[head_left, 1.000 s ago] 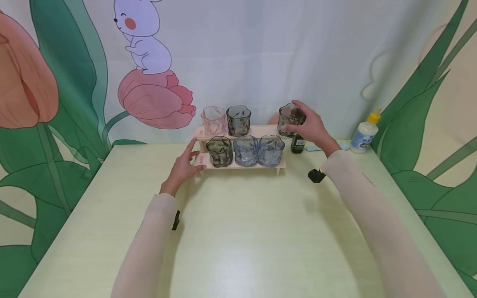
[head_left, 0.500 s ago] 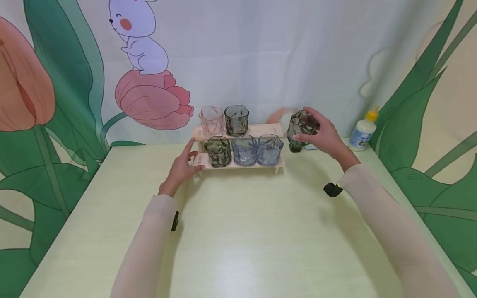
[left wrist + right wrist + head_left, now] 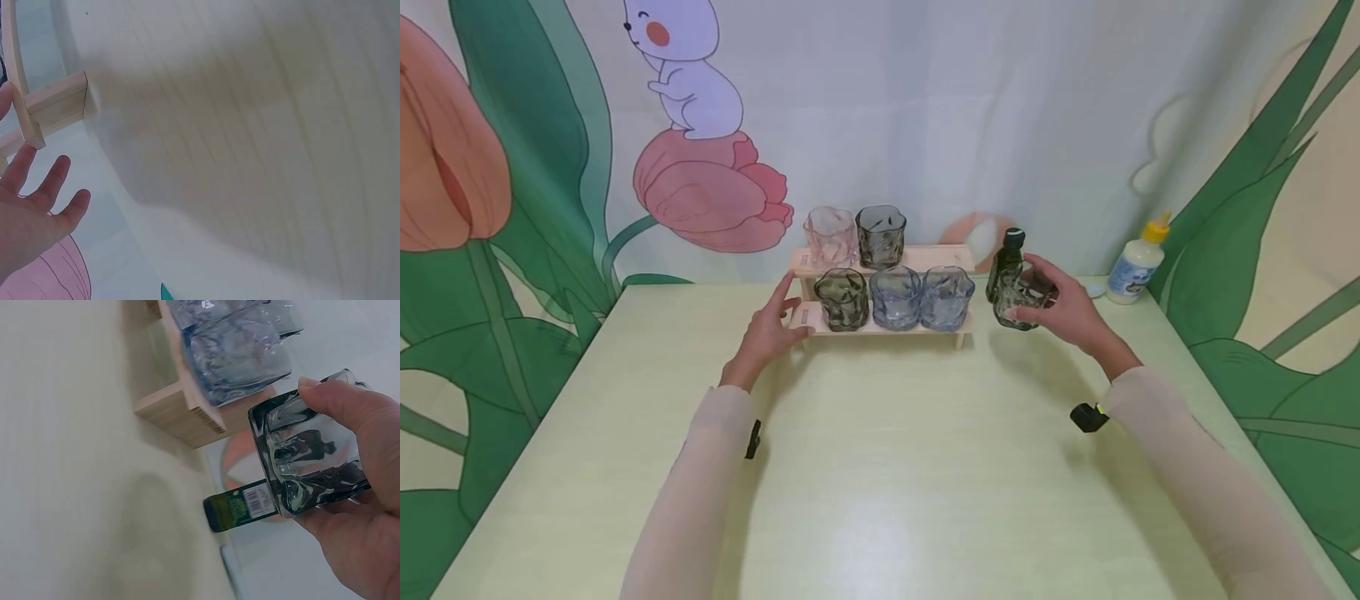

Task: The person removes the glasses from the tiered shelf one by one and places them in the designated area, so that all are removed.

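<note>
My right hand (image 3: 1067, 310) grips a smoky grey glass cup (image 3: 1019, 310), thumb on the near side and fingers behind. In the right wrist view the cup (image 3: 306, 450) is tilted, partly covering a small dark green bottle (image 3: 240, 506) with a black cap. That wavy cup hangs right of a two-tier wooden rack (image 3: 936, 257). My left hand (image 3: 766, 327) touches the rack's left end, fingers spread, thumb near the lower tier. On top stand a pink glass (image 3: 829, 237) and a grey one (image 3: 882, 237); below are a dark green glass (image 3: 842, 300) and two blue glasses (image 3: 895, 298).
Toward the back right of the table (image 3: 880, 458) stands a white glue bottle (image 3: 1133, 271) with a yellow nozzle. A pale blue flat item (image 3: 1096, 290) lies beside it, partly hidden by my right hand. A printed curtain (image 3: 925, 108) hangs behind the rack.
My right hand has carried the grey glass from above the upper tier's right end, rightward and down past the rack. My left hand has stayed at the rack's left end.
</note>
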Demonstrator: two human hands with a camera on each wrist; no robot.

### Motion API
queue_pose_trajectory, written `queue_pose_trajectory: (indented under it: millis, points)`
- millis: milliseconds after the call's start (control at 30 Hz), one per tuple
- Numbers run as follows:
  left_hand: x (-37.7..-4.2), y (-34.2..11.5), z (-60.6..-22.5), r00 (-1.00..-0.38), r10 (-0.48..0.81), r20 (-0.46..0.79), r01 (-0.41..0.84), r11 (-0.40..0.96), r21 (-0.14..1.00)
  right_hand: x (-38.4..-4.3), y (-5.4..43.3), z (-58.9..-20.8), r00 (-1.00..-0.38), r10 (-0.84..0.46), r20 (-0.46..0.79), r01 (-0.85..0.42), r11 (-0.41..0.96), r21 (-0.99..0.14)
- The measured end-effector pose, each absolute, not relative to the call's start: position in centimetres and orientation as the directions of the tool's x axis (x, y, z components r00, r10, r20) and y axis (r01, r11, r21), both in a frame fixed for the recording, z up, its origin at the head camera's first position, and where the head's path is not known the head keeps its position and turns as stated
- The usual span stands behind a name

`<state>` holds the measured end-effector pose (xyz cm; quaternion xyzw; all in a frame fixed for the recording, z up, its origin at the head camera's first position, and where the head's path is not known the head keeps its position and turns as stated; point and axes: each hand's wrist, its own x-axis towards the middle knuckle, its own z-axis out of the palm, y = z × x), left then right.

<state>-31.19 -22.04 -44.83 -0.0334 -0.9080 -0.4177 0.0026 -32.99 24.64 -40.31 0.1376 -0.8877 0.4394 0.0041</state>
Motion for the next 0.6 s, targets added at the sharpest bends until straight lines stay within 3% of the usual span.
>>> queue_pose_trajectory:
  millis: [600]
  points:
    - [-31.3,-21.9,-44.6,-0.998,0.054,0.018,0.049,0.661,0.749,-31.2,25.3,-45.4,-0.959,-0.28,0.047,-0.215,0.61,-0.763]
